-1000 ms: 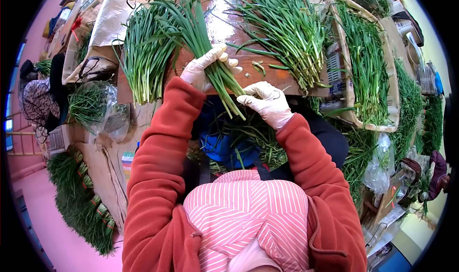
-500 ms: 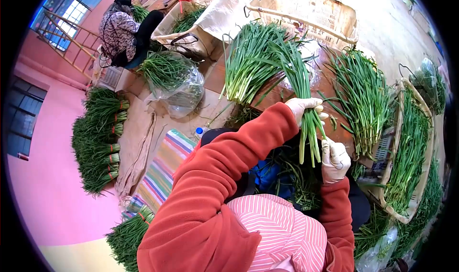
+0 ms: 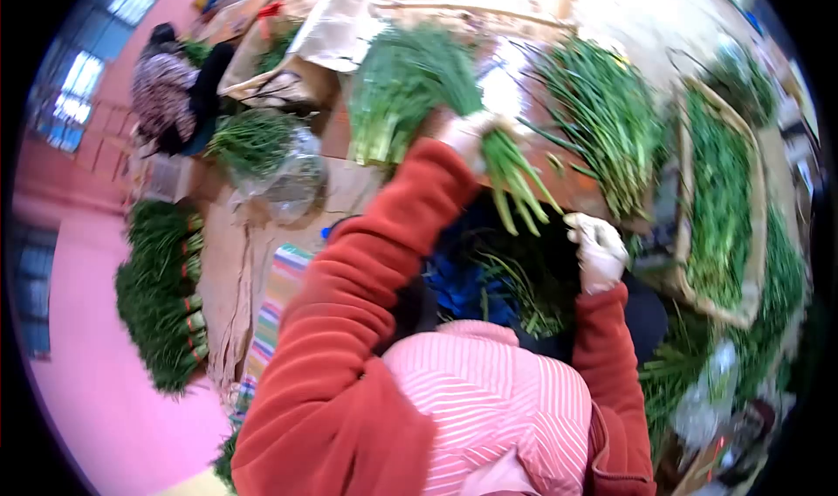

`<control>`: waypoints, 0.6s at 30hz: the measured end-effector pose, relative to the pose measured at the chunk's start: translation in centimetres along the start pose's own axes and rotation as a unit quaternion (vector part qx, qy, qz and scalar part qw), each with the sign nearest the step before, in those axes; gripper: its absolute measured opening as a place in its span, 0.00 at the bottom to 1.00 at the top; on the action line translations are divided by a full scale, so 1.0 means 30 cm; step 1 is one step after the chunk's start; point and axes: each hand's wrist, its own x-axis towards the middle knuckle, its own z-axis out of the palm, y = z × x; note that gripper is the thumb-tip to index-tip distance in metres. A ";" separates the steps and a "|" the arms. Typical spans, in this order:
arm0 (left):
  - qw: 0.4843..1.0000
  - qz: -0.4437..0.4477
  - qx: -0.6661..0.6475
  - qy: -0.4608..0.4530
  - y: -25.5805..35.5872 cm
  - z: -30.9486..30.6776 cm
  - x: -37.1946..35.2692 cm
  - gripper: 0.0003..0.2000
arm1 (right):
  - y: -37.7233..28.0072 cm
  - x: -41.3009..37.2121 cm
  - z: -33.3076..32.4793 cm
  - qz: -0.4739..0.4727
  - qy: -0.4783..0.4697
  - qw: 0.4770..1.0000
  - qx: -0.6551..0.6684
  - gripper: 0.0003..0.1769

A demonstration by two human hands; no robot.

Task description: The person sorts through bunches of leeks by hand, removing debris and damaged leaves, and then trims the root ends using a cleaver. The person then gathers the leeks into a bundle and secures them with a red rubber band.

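Observation:
My left hand, in a white glove, is closed around a small bunch of garlic chives, whose pale stem ends point down toward me. Its leaves overlap a larger pile of garlic chives on the brown work surface. Apart from the bunch, to its lower right, my gloved right hand is held with its fingers curled together. Whether anything is pinched in them I cannot make out. Above that hand lies another pile of chives, stems toward me.
On the right stands a long crate full of greens. Tied bundles line the pink wall at left. A plastic bag of greens sits on the floor sheet. Another person sits at upper left. Loose trimmings lie below my hands.
My left hand has moved with the bunch left toward the larger pile. My right hand has come away from the stem ends. The camera view has shifted, with blur.

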 end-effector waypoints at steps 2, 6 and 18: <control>0.998 -0.005 -0.008 0.061 0.037 0.057 -0.035 0.08 | -0.008 -0.007 -0.025 0.043 -0.013 0.999 -0.028 0.06; 0.998 0.002 -0.058 0.004 0.055 0.044 -0.058 0.05 | 0.024 -0.021 -0.011 0.116 -0.057 0.991 -0.038 0.09; 0.998 0.054 0.017 0.029 0.041 0.038 -0.060 0.05 | 0.231 -0.014 -0.034 -0.123 -0.115 0.978 -0.120 0.16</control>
